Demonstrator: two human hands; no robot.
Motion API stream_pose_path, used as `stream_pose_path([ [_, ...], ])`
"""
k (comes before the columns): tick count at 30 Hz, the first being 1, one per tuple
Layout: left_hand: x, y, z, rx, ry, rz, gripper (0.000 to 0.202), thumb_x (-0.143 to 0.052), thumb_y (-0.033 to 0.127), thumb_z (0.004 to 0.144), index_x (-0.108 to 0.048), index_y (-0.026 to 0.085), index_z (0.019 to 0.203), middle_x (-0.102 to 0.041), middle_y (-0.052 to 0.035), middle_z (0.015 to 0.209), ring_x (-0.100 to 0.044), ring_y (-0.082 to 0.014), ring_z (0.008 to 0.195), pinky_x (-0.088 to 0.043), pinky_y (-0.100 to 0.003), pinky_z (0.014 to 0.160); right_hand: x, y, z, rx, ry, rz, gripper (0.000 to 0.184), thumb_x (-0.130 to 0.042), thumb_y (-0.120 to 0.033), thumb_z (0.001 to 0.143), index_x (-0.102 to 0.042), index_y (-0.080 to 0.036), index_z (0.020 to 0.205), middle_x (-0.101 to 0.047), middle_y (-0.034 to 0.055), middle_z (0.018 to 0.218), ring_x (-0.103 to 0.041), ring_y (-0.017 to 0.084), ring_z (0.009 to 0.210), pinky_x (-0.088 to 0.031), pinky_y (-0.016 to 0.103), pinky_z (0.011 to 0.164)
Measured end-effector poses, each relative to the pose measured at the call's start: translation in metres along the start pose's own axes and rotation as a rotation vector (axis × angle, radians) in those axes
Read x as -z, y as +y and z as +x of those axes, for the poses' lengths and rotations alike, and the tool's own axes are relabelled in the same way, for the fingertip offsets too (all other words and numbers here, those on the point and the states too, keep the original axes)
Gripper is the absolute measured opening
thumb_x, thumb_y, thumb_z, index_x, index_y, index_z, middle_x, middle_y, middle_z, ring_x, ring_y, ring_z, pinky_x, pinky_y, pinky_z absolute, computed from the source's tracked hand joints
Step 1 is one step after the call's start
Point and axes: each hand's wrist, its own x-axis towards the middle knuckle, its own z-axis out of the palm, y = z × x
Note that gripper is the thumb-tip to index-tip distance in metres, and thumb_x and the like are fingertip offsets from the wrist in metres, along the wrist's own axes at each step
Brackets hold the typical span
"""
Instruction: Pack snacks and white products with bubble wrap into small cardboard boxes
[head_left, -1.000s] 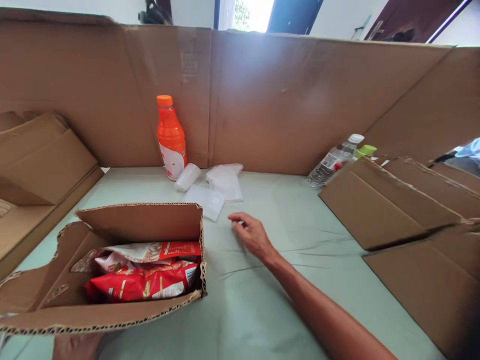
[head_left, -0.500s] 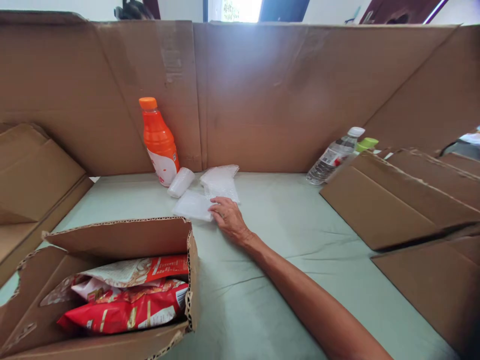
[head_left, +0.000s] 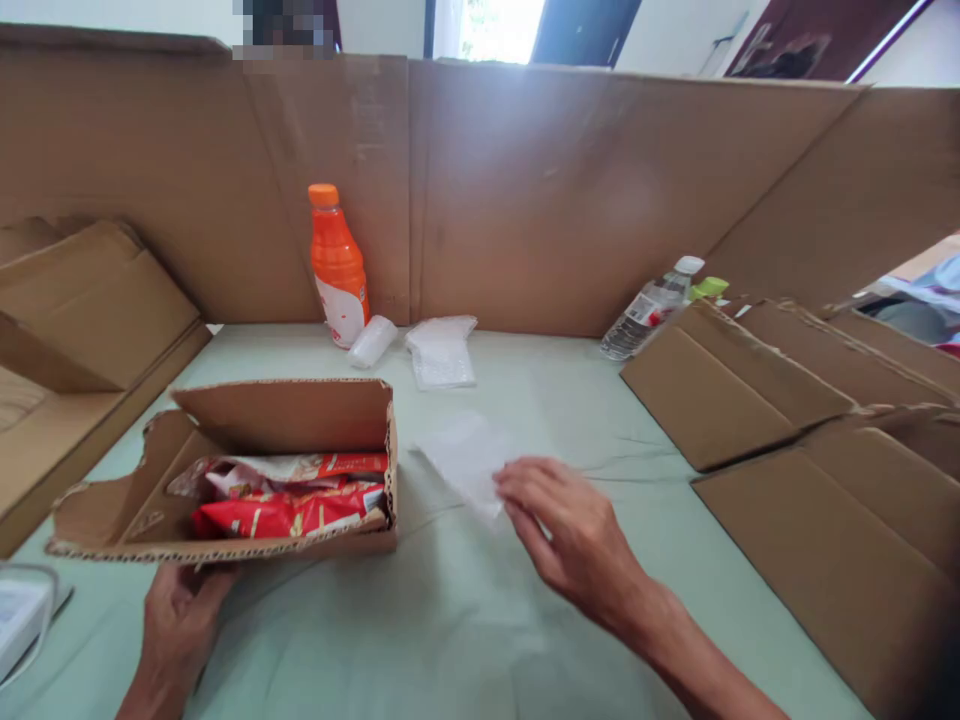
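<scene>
At the near side of an open cardboard box [head_left: 285,415] is my left hand [head_left: 180,615], gripping its lower wall; the fingertips are hidden by the cardboard. Red snack packets [head_left: 292,510] lie inside this box. My right hand [head_left: 577,530] pinches the right edge of a translucent bubble wrap piece [head_left: 465,460], blurred by motion, above the pale green cloth. Farther back, another bubble wrap piece [head_left: 442,355] lies flat. Beside it are a rolled bubble wrap piece [head_left: 373,342] and an orange drink bottle [head_left: 339,270] standing against the cardboard wall.
A tall cardboard wall [head_left: 562,200] closes off the back. Folded cardboard boxes [head_left: 825,520] fill the right side, with a clear water bottle [head_left: 652,310] leaning behind them. Another open cardboard box [head_left: 97,310] stands at left, and a white device with a cable [head_left: 22,615] at the lower left.
My right hand has drawn one bubble wrap piece off the back group toward me and rightward. My left hand has come into view at the snack box, which sits farther from me in view.
</scene>
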Motion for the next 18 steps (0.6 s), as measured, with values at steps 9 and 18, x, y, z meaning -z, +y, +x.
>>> stream_pose_path([
  [9,0.014,0.038,-0.033,-0.116,0.078,0.157,0.067,-0.068,0.036,0.077,-0.045,0.023,0.139,-0.058,-0.0103,0.136,-0.054,-0.0368,0.126,-0.044,-0.056,0.108,-0.027,-0.076,-0.105,-0.157,-0.423,-0.025,0.022,-0.048,-0.005,0.090,-0.063,-0.021,0.087,-0.070,0.0042,0.087,-0.060,0.019,0.082,-0.043,0.032,0.073],
  [18,-0.026,0.074,-0.164,-0.903,-0.552,0.180,0.063,-0.055,0.005,0.082,-0.049,0.023,0.143,-0.054,-0.0158,0.145,-0.047,-0.0331,0.139,-0.046,-0.053,0.111,-0.025,-0.097,-0.097,-0.195,-0.392,0.043,0.021,-0.049,-0.008,0.094,-0.066,-0.021,0.094,-0.071,0.0037,0.085,-0.061,0.019,0.078,-0.045,0.032,0.073],
])
